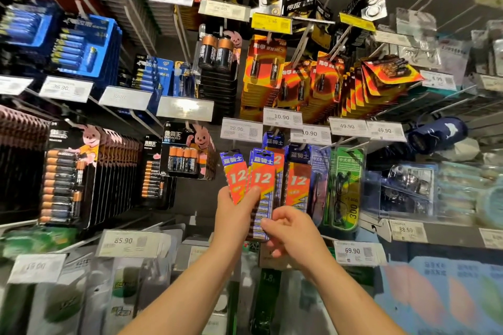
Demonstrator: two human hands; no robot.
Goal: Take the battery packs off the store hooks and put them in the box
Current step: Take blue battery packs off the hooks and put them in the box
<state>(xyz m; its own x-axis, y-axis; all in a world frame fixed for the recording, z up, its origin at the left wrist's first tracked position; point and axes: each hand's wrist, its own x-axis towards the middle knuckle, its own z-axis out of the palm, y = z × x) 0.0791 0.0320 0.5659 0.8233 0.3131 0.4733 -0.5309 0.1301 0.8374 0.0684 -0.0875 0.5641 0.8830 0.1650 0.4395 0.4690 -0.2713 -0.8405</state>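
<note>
Left hand (234, 212) grips battery packs (257, 185) beside glasses pack (345, 187).

This is a shop aisle: carded black-and-copper battery packs (65, 174) hang in rows on metal wall hooks (304, 43), with white printed price tags (281, 117) clipped beneath them.

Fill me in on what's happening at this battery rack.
A person stands at a store display of hanging battery packs. Their left hand grips a fanned bunch of blue and orange 12-packs, apparently already clear of the hooks. Their right hand pinches the lower end of the same bunch. More of these packs hang on the hook just right of them. No box is in view.
</note>
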